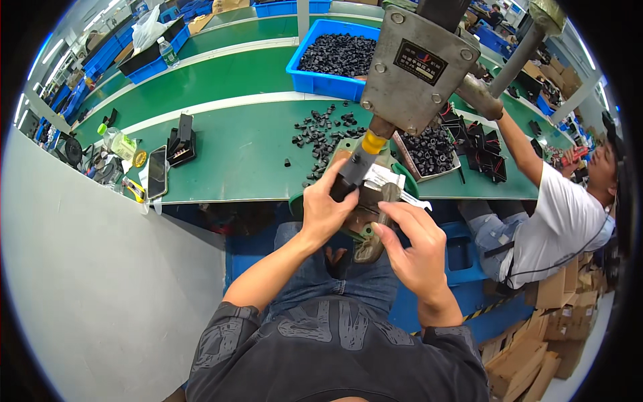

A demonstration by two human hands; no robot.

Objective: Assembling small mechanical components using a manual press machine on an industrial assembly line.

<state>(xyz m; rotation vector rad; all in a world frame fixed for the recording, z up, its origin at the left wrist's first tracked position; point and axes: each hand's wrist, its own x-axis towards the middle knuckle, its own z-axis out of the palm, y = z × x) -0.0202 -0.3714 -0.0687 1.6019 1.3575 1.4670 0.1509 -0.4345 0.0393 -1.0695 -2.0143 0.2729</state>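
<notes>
My left hand is closed around a small black cylindrical part beneath the grey ram of a bench press. A yellow band circles the ram's upper end. My right hand is at the right of the press base, fingers bent, with thumb and forefinger apart. Their tips are next to a worn, rounded metal piece; whether they touch it is unclear. Behind my hands, a white-and-silver piece lies on the press base.
Loose black caps lie scattered on the green bench. More fill a blue bin and a shallow box. A phone and a bottle are at left. A co-worker sits at right, one arm raised beside the press.
</notes>
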